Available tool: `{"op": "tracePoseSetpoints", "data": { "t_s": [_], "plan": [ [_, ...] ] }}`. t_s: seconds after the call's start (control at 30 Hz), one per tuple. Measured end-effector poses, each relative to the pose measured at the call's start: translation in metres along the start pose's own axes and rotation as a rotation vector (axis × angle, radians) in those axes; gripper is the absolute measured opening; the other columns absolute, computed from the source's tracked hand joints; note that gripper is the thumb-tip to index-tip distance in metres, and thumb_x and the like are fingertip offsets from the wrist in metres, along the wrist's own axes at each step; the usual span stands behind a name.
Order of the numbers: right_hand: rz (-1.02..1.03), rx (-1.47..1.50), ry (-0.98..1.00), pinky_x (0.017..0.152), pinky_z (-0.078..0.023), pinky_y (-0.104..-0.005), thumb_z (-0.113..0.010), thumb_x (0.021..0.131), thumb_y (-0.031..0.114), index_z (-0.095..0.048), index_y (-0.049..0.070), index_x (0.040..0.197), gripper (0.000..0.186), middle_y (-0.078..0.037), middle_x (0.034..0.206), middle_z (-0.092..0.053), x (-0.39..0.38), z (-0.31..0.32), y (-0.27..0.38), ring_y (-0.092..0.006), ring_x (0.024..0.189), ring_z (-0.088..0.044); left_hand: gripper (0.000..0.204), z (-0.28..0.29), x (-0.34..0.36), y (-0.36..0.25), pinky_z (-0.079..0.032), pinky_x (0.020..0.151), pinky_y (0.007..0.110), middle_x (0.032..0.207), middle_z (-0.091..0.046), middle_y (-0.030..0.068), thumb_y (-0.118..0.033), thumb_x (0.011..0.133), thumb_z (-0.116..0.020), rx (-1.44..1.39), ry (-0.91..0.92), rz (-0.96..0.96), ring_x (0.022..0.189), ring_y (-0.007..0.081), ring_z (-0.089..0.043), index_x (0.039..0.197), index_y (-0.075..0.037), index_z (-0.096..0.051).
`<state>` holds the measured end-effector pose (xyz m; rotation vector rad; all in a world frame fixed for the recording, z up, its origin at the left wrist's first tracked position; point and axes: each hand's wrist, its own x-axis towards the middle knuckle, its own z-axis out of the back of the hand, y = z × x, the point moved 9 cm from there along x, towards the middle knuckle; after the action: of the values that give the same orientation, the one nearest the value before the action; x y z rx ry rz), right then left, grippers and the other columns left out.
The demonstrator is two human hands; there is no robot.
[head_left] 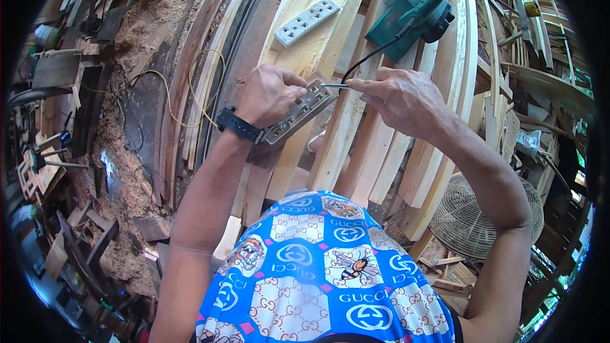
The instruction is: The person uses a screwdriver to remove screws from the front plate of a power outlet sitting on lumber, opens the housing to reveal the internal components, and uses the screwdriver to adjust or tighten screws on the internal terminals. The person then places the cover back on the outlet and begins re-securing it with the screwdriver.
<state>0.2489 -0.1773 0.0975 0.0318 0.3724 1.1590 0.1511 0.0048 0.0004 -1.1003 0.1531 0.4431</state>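
My left hand, with a dark watch at its wrist, grips an opened power strip whose metal contacts show. In my right hand is a thin metal tool, probably a screwdriver, its tip at the upper end of the strip. A white socket cover lies on a pale board beyond my hands. A green power planer rests on boards to the right, with a black cord running from it toward my hands.
Long timber strips run away from me on both sides. A tan cord loops over boards at left. A round wire fan guard sits at lower right. Wood shavings and scrap pieces lie at left.
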Motion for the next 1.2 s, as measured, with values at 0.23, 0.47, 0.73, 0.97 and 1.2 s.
{"op": "tracePoseSetpoints", "data": {
  "t_s": [0.23,0.47,0.73,0.97,1.2],
  "plan": [
    [0.011,0.023,0.004,0.059,-0.052,-0.0443,-0.071,0.107,0.024,-0.081,0.023,0.137,0.031,-0.007,0.078,-0.067,0.000,0.002,0.006,-0.0237,0.069,-0.066,0.025,-0.001,-0.006,-0.005,-0.060,0.071,0.032,0.082,-0.082,0.0138,-0.018,0.089,-0.084,0.047,-0.083,0.016,0.072,0.0148,-0.076,0.106,0.001,-0.087],
    [0.037,0.017,0.018,0.059,-0.052,-0.0450,-0.072,0.106,0.024,-0.082,0.024,0.133,0.029,-0.007,0.078,-0.067,0.005,0.004,0.007,-0.0246,0.068,-0.066,0.024,0.000,-0.008,-0.007,-0.060,0.071,0.034,0.082,-0.082,0.0169,-0.019,0.088,-0.085,0.056,-0.099,0.030,0.071,0.0177,-0.077,0.102,0.000,-0.087],
    [0.099,0.009,-0.006,0.059,-0.050,-0.0454,-0.075,0.103,0.023,-0.083,0.024,0.132,0.029,-0.006,0.076,-0.064,0.006,0.006,0.004,-0.0252,0.067,-0.065,0.021,0.001,-0.011,-0.013,-0.061,0.073,0.036,0.081,-0.081,0.0190,-0.017,0.085,-0.086,0.074,-0.111,-0.014,0.072,0.0225,-0.079,0.098,0.001,-0.086],
    [0.138,0.045,-0.016,0.059,-0.050,-0.0461,-0.077,0.102,0.021,-0.083,0.025,0.131,0.030,-0.006,0.075,-0.063,0.011,0.007,-0.002,-0.0260,0.065,-0.064,0.021,0.001,-0.009,-0.015,-0.062,0.074,0.037,0.082,-0.081,0.0210,-0.015,0.085,-0.085,0.101,-0.098,-0.024,0.074,0.0250,-0.080,0.098,0.001,-0.086],
    [0.166,-0.071,0.097,0.059,-0.060,-0.0386,-0.071,0.104,0.018,-0.080,0.028,0.135,0.034,-0.006,0.085,-0.076,0.015,0.008,0.007,-0.0201,0.072,-0.074,0.022,0.001,-0.012,-0.019,-0.062,0.075,0.039,0.082,-0.080,0.0203,-0.018,0.083,-0.085,0.125,-0.112,-0.038,0.075,0.0279,-0.080,0.095,0.000,-0.086]
  ]
}}
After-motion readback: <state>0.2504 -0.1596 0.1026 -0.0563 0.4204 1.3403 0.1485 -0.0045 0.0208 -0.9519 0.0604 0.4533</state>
